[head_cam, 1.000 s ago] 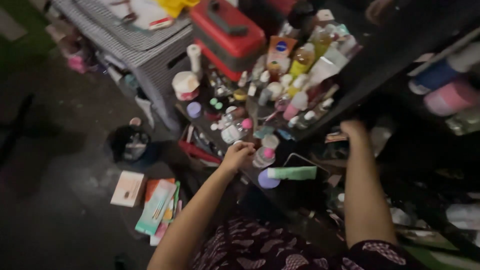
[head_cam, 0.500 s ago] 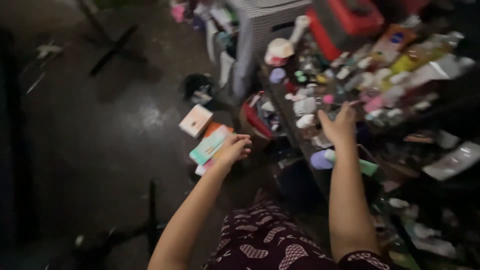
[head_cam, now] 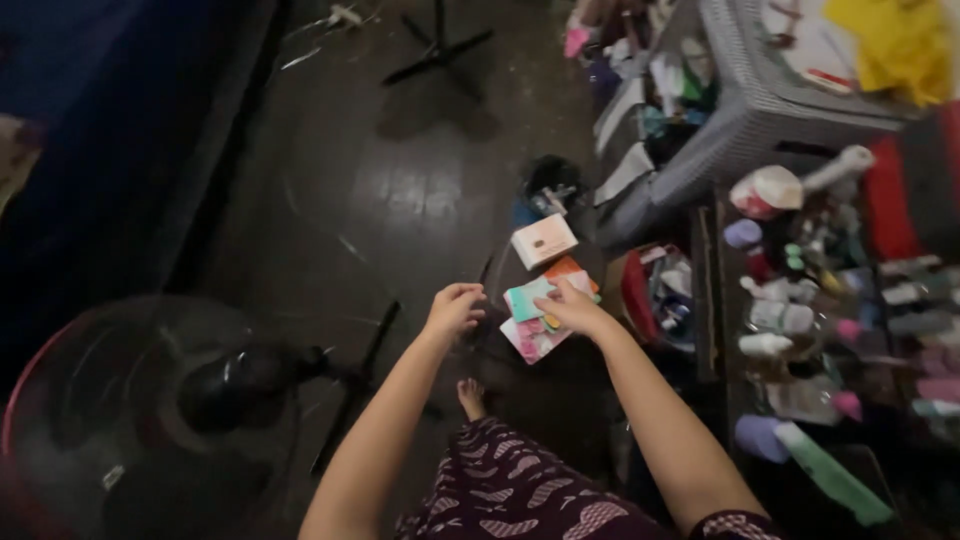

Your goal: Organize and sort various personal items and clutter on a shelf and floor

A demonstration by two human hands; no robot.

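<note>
1. The landmark is a stack of flat packets (head_cam: 540, 315) lying on the dark floor (head_cam: 400, 190). Just beyond it lies a small pale box (head_cam: 543, 240), further on a dark round container (head_cam: 552, 186). To its right stands a crowded low shelf (head_cam: 800, 300) of bottles and jars, with a grey woven basket (head_cam: 760, 110) behind it. Left and nearer, an electric fan (head_cam: 130, 410) fills the corner; a bare foot (head_cam: 470, 397) sits just below the stack.
2. Half a second ago the right hand (head_cam: 572, 308) reached over the shelf; it has now dropped onto the stack. The left hand (head_cam: 455, 308) has stayed beside it.
3. Right fingers lie curled on the teal top packet (head_cam: 528, 298); left fingers are bunched loosely, holding nothing that I can see.
4. The stack's long axis runs from near-left to far-right.
</note>
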